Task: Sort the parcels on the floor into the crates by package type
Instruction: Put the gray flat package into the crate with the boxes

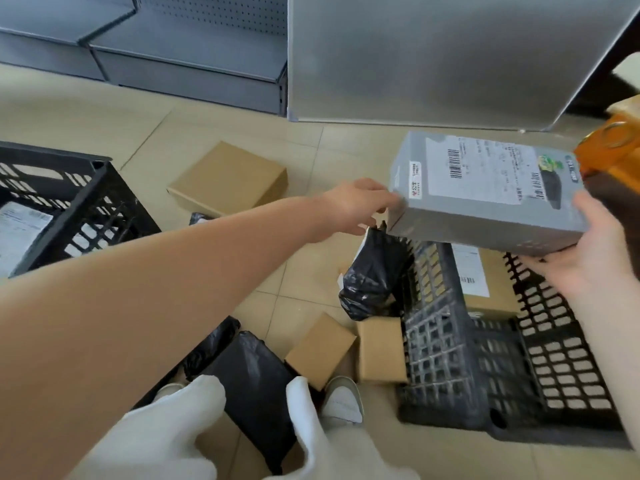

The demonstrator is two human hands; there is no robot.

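Parcels lie scattered on the floor (214,133); you hold a grey box (485,192) above the right-hand black crate (450,358). Your right grip (588,258) clamps its near end, your left grip (356,209) pinches its left corner. Another black crate (86,202) stands well apart at left, and a black bag (370,275) leans against the right-hand crate.

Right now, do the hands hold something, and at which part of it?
Yes, both hold the grey box above the right crate. The left hand pinches its near-left corner; the right hand supports its right end from below.
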